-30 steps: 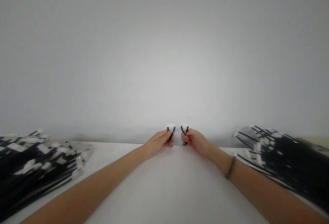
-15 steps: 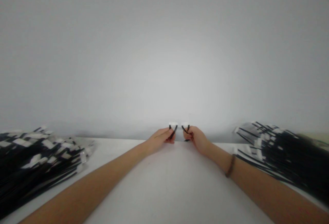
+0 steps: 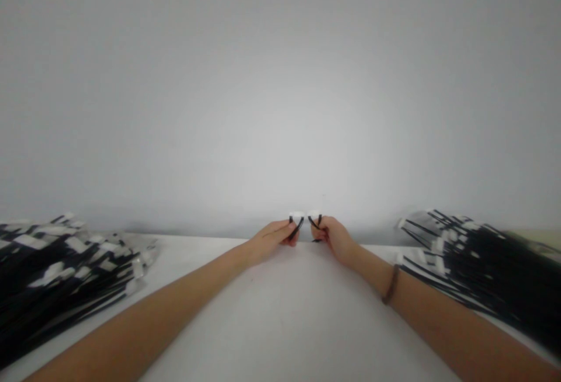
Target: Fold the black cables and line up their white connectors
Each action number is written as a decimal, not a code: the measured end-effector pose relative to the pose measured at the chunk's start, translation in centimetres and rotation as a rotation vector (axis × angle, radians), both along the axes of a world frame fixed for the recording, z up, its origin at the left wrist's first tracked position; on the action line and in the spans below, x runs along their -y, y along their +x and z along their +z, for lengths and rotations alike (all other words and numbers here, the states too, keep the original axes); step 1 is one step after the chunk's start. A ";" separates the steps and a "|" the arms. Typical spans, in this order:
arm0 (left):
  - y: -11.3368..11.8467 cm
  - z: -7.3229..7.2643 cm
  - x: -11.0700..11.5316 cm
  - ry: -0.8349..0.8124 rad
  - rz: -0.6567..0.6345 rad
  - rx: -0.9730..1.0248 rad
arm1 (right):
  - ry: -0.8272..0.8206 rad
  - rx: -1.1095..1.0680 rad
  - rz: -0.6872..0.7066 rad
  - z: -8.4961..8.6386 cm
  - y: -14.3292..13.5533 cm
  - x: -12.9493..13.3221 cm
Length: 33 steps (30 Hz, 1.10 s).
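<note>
Close to the wall, my left hand (image 3: 277,233) is closed on the black wires of a cable with a white connector (image 3: 297,215) at its end. Facing it, my right hand (image 3: 332,235) pinches another wired end, whose white connector (image 3: 314,214) stands above the fingers. Two dark wires fan from each connector down into the fingers. A small gap separates the two connectors. Where the wires run below my hands is hidden, and I cannot tell whether both ends belong to one cable.
A heap of black cables with white connectors (image 3: 52,274) lies at the left on the white table (image 3: 298,318). Another black cable bundle (image 3: 491,271) lies at the right, partly behind my right forearm. A pale wall (image 3: 280,90) rises behind the table's far edge.
The two connectors have come slightly closer together. Both hands keep their grip and have barely moved; the view has shifted a little.
</note>
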<state>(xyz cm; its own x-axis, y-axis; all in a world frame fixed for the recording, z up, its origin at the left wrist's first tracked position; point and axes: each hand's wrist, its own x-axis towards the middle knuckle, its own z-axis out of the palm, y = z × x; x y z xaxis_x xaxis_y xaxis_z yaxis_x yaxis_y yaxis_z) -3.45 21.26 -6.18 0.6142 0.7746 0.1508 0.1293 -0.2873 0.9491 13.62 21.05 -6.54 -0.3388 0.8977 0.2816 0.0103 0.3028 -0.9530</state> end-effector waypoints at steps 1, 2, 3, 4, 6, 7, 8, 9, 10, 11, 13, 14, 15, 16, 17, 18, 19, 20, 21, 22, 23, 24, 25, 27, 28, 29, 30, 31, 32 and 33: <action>0.0 0.0 0.0 -0.001 0.001 0.004 | 0.002 -0.004 0.002 0.0 0.0 0.0; 0.0 0.0 0.1 0.000 0.002 0.007 | 0.004 -0.003 0.005 -0.1 0.0 -0.1; 0.0 0.1 0.1 0.001 0.002 0.008 | 0.004 0.001 0.010 -0.1 0.1 -0.2; 0.0 0.1 0.1 0.003 0.001 0.007 | 0.003 0.009 0.015 -0.2 0.1 -0.3; 0.0 0.2 0.2 0.003 -0.001 0.003 | 0.004 0.025 0.019 -0.4 0.2 -0.6; 0.1 0.2 0.2 -0.001 0.002 0.002 | 0.008 0.029 0.017 -0.4 0.2 -0.6; 0.1 0.3 0.1 -0.007 0.008 0.003 | 0.012 0.028 0.010 -0.5 0.2 -0.6; 0.1 0.3 0.1 -0.015 0.014 0.007 | 0.017 0.026 0.002 -0.4 0.2 -0.6; 0.1 0.3 0.1 -0.024 0.020 0.014 | 0.021 0.024 -0.004 -0.4 0.2 -0.5; 0.1 0.3 0.1 -0.034 0.023 0.022 | 0.021 0.020 -0.006 -0.3 0.2 -0.4; 0.2 0.3 0.0 -0.047 0.022 0.034 | 0.015 0.013 0.002 -0.2 0.1 -0.3; 0.2 0.2 0.0 -0.049 0.023 0.038 | 0.011 0.012 0.010 -0.2 0.1 -0.3; 0.2 0.2 0.0 -0.050 0.025 0.040 | 0.006 0.011 0.015 -0.2 0.0 -0.3; 0.2 0.2 0.0 -0.050 0.027 0.041 | 0.002 0.009 0.009 -0.2 0.0 -0.3; 0.2 0.1 0.0 -0.050 0.026 0.042 | 0.000 0.007 -0.003 -0.2 0.0 -0.3; 0.2 0.1 0.0 -0.050 0.025 0.044 | 0.000 0.009 -0.018 -0.3 0.0 -0.4; 0.1 0.1 0.0 -0.052 0.021 0.047 | -0.001 0.012 -0.034 -0.4 0.1 -0.5; 0.1 0.2 0.0 -0.056 0.018 0.052 | -0.002 0.016 -0.051 -0.4 0.1 -0.5; 0.1 0.2 0.0 -0.063 0.020 0.060 | -0.004 0.024 -0.062 -0.5 0.1 -0.6; 0.1 0.2 0.0 -0.072 0.025 0.071 | -0.007 0.030 -0.066 -0.6 0.1 -0.7; 0.0 0.2 0.0 -0.083 0.034 0.084 | -0.009 0.032 -0.067 -0.6 0.2 -0.7; 0.0 0.2 -0.1 -0.095 0.042 0.098 | -0.010 0.029 -0.066 -0.6 0.2 -0.7; 0.0 0.3 -0.1 -0.104 0.047 0.110 | -0.011 0.022 -0.061 -0.6 0.2 -0.7; 0.0 0.3 -0.1 -0.110 0.046 0.126 | -0.014 0.006 -0.045 -0.5 0.1 -0.6; 0.0 0.3 -0.1 -0.110 0.044 0.129 | -0.019 0.002 -0.038 -0.4 0.1 -0.6; 0.0 0.3 -0.1 -0.109 0.043 0.129 | -0.028 0.001 -0.030 -0.4 0.1 -0.5; 0.0 0.3 -0.1 -0.107 0.044 0.129 | -0.039 0.000 -0.026 -0.3 0.1 -0.5; 0.0 0.3 -0.1 -0.106 0.045 0.128 | -0.050 -0.001 -0.025 -0.3 0.0 -0.4; 0.0 0.3 0.0 -0.104 0.044 0.125 | -0.060 -0.002 -0.030 -0.3 0.0 -0.4; 0.0 0.3 0.0 -0.101 0.044 0.123 | -0.067 -0.002 -0.034 -0.3 0.0 -0.4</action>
